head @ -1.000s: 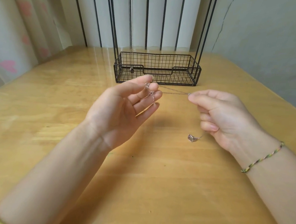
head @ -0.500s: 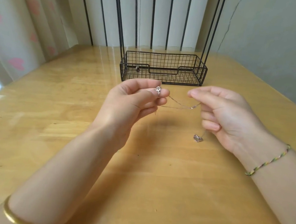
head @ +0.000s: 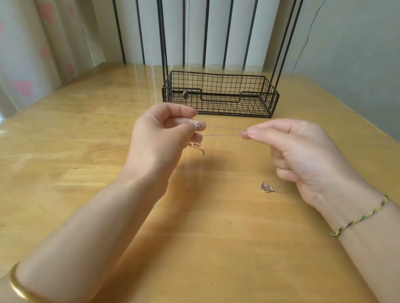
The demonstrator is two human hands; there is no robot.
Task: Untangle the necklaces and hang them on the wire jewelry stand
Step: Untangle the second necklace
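A thin silver chain [head: 223, 132] runs in two strands between my hands above the wooden table. My left hand [head: 164, 132] pinches its clasp end between thumb and fingers, and a short gold-toned piece [head: 195, 147] dangles below those fingers. My right hand [head: 300, 154] pinches the other end of the strands at thumb and forefinger. A small heart pendant [head: 267, 187] hangs under my right palm. The black wire jewelry stand [head: 221, 94] stands behind my hands. One necklace hangs on it, with a thin chain [head: 188, 39] and a dark drop pendant [head: 185, 95] at the basket's left.
The stand's tall black uprights [head: 163, 24] rise out of view at the top. A curtain with pink hearts [head: 21, 34] hangs at the left and a grey wall [head: 376, 59] closes the right. The wooden table [head: 208, 251] extends toward me.
My left hand has turned from palm-up to gripping the clasp end. My hands drew apart, pulling the slack chain taut into two nearly level strands. The pendant still hangs under my right palm.
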